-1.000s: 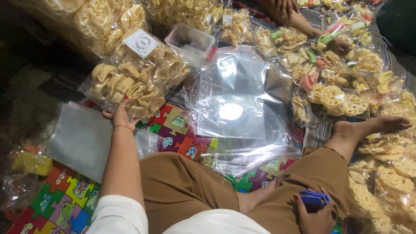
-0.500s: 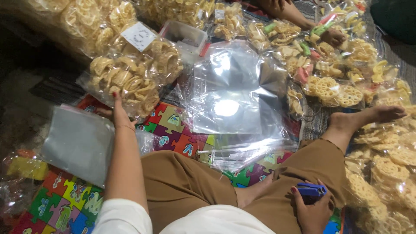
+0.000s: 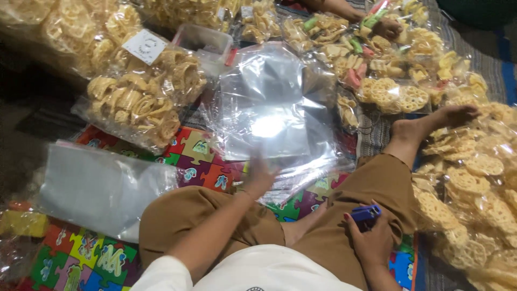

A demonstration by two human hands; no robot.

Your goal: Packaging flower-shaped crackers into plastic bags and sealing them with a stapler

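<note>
Near: right hand (image 3: pixel 371 240) rests on the thigh, fingers closed around a small blue stapler (image 3: pixel 365 213). Left hand (image 3: pixel 260 173), motion-blurred, fingers spread open, touches the near edge of a stack of clear plastic bags (image 3: pixel 272 110) lying on the coloured puzzle mat (image 3: pixel 202 161). A separate flat clear bag (image 3: pixel 99 188) lies left. Farther left, a filled cracker bag (image 3: pixel 142 105) carries a white square label (image 3: pixel 144 47), print unreadable. Round lattice crackers (image 3: pixel 468 183) are heaped right, cut off by the frame.
</note>
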